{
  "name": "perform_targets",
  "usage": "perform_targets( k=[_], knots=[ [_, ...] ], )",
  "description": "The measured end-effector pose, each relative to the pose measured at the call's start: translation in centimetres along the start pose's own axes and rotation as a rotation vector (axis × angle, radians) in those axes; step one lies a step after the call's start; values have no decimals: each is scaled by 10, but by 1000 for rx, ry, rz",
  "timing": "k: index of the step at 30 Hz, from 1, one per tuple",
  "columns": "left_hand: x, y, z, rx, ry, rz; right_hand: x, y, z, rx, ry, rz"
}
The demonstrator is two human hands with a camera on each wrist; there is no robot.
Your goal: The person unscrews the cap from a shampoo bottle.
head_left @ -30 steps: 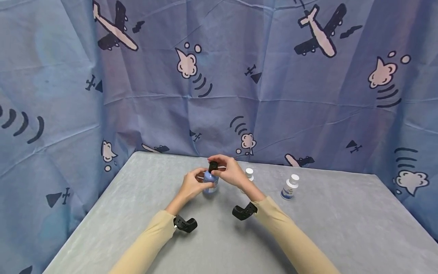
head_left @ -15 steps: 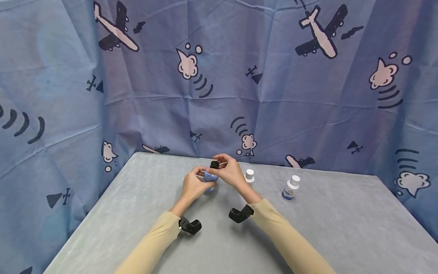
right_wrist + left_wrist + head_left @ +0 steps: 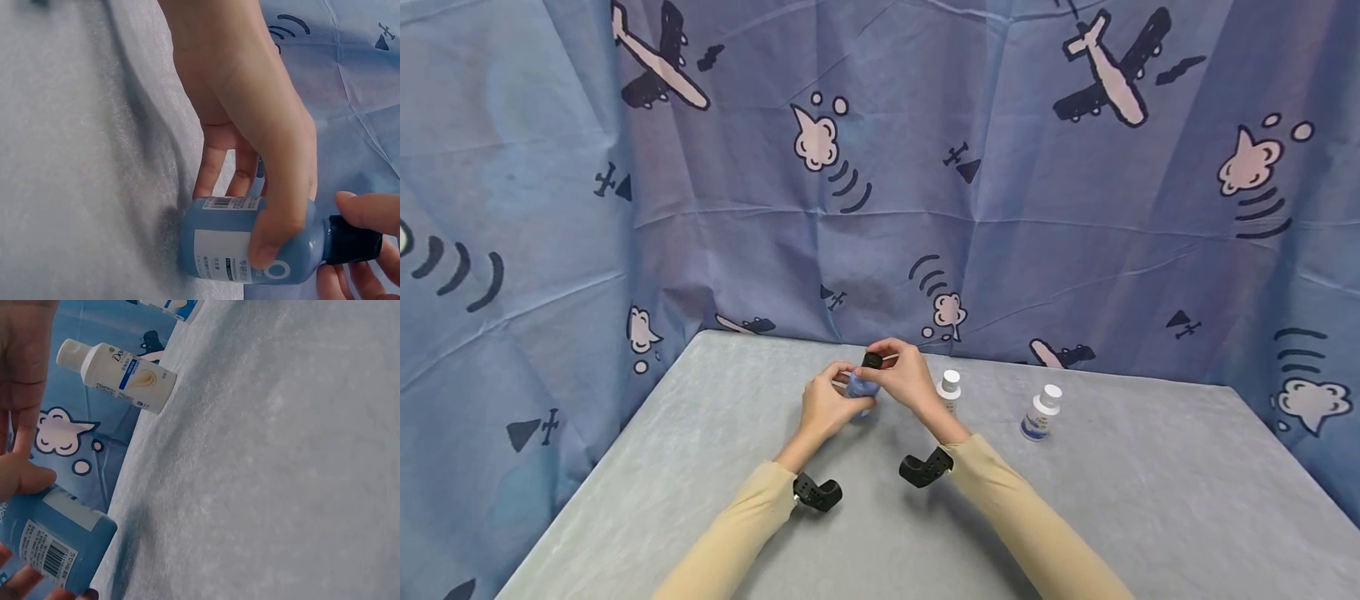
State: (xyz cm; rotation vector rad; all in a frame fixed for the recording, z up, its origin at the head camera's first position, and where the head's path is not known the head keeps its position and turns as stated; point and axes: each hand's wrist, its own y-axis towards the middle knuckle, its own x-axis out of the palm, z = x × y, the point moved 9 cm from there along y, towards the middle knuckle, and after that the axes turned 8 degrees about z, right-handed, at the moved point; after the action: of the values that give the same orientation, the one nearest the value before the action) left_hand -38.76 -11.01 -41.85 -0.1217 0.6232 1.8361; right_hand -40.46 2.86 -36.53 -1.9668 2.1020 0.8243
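I hold a blue bottle (image 3: 215,247) toward the back of the tabletop (image 3: 1120,500)

My left hand (image 3: 826,407) wraps round its body, and my right hand (image 3: 907,377) pinches its black cap (image 3: 354,245). I can't tell if its bottom touches down. One white bottle (image 3: 951,388) peeks out beside that hand, and another white bottle (image 3: 1041,415) stands farther to the right

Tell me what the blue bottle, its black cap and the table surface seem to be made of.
Blue bottle: probably plastic, smooth and satin, given its soft, even sheen.
Black cap: likely plastic, though only its dark, smooth side shows.
Table surface: seemingly felt-like fabric, matte, with a fibrous texture.
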Motion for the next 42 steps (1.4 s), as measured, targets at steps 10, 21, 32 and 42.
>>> perform_targets(
  k=[10, 21, 32, 42],
  knots=[
    [1, 0, -2, -3, -46, -66, 4, 1, -5, -62, 19, -61],
    [10, -1, -7, -45, -128, -154, 5, -2, -12, -118, 90, -208],
    [14, -2, -7, -41, -142, -230, 10, -3, -8, -152, 172, -299],
    [7, 0, -1, -4, -58, -107, 6, 0, -3, -106, 134, -206]
  ],
)
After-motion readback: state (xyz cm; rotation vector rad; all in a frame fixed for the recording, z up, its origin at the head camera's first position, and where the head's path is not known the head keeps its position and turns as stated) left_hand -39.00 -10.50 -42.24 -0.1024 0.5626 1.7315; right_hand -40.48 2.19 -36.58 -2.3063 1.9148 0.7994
